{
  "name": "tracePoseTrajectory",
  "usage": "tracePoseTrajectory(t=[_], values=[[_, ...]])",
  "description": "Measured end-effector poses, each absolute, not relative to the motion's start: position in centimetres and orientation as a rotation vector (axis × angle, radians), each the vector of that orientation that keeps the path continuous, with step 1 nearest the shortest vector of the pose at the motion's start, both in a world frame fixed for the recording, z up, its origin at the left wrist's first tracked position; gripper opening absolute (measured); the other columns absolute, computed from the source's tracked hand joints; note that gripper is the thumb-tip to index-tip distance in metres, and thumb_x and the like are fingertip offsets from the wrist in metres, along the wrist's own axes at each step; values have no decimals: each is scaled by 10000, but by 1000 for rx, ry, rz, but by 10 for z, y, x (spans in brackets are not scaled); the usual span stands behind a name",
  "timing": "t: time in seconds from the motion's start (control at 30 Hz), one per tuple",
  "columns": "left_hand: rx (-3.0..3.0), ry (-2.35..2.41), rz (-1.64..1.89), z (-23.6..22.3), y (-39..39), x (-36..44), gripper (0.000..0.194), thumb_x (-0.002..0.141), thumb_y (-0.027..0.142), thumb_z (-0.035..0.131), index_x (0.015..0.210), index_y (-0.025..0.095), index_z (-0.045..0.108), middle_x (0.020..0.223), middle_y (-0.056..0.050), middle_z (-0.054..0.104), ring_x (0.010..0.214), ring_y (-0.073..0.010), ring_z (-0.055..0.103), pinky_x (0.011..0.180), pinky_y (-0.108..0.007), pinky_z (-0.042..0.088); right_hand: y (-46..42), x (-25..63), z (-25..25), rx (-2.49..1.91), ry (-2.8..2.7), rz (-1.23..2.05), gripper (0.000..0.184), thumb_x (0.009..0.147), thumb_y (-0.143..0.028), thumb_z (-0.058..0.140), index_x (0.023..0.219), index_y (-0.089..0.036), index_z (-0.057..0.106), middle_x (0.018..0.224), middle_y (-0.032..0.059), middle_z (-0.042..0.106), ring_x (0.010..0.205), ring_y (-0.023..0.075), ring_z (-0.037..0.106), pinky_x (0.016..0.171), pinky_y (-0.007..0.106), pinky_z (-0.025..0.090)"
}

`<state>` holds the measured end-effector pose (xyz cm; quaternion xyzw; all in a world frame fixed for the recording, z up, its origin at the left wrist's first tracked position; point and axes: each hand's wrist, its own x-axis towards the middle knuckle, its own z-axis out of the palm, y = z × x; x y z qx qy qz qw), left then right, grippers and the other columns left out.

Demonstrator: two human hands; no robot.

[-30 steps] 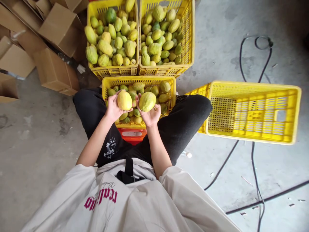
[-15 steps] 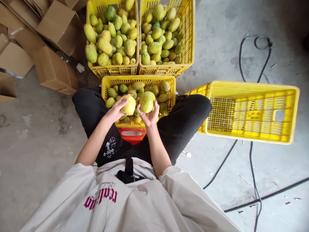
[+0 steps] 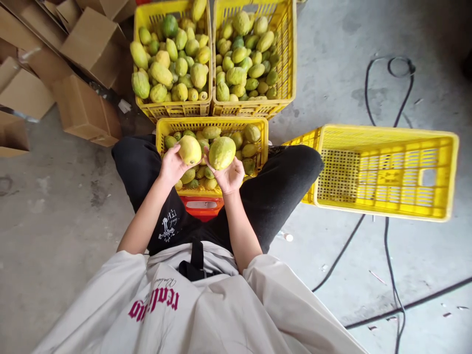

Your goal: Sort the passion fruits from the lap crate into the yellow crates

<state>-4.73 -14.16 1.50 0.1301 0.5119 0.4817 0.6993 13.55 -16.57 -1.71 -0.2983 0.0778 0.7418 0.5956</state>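
Wrapped by the thumb and fingers of my left hand (image 3: 171, 164) is a pale yellow citron-like fruit (image 3: 190, 150). A rounder-ended, greenish-yellow citron-like fruit (image 3: 222, 153) rests in my right hand (image 3: 232, 177), its thumb and fingers around the lower sides. The two fruits are held side by side, close together, above a yellow plastic crate (image 3: 212, 120). Inside that crate lie several green and yellow fruits (image 3: 251, 133) of the same kind, partly hidden by my hands. The crate sits between my knees, above a red plastic piece (image 3: 202, 208).
Two yellow crates, one at left (image 3: 147, 105) and one at right (image 3: 254, 107), stand beyond, heaped with fruit. On my right lies a yellow crate (image 3: 387, 212) with no fruit visible inside. Cardboard boxes (image 3: 86, 108) pile up at the left. A black cable (image 3: 391, 246) crosses the concrete floor.
My left hand has moved slightly up and left, turning its fruit. The fruit in my right hand has tilted, and that hand's fingers have shifted lower around it.
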Motion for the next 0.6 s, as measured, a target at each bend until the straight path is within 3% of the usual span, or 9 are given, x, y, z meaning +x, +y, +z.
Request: tracePoseTrajectory(t=[0.13,0.23,0.33,0.43,0.53,0.6], values=[[334,1115,1111,11,-146,-44,532,998,506,888,1449,307,689,1354,-55,881,1364,-315,863,1101,-404,712,-170,138,-33,-629,248,1811,558,988,-588,788,1492,-356,722,1380,80,860,1445,343,802,1103,646,761],[321,1169,1061,10,-147,-39,427,980,423,852,1357,284,706,1177,-19,862,1070,-244,892,988,-357,698,-171,140,-43,-649,281,1866,521,1001,-630,764,1457,-380,730,1300,52,863,1353,325,826,995,561,792],[313,1228,994,11,-146,-37,317,983,384,811,1264,280,712,1089,-1,836,946,-215,845,891,-333,677,-170,139,-44,-679,296,1845,417,1045,-570,701,1407,-369,744,1243,38,865,1299,300,841,911,472,795],[257,1232,972,13,-144,-38,286,1005,411,736,1254,271,722,1068,-26,848,1000,-263,856,884,-374,711,-167,137,-38,-702,301,1790,368,1055,-486,622,1374,-355,751,1218,36,875,1256,282,854,914,466,795],[217,1161,991,12,-143,-41,440,1010,410,647,1422,277,730,1180,-68,893,1248,-342,872,1006,-457,752,-165,137,-33,-698,263,1770,395,1000,-461,586,1325,-337,773,1257,56,886,1400,321,818,1066,606,771],[208,1131,1033,12,-143,-42,529,1013,393,617,1524,287,705,1261,-75,905,1369,-352,850,1080,-478,752,-165,138,-31,-684,218,1825,421,949,-457,589,1302,-338,784,1298,56,891,1503,339,769,1169,691,716]])
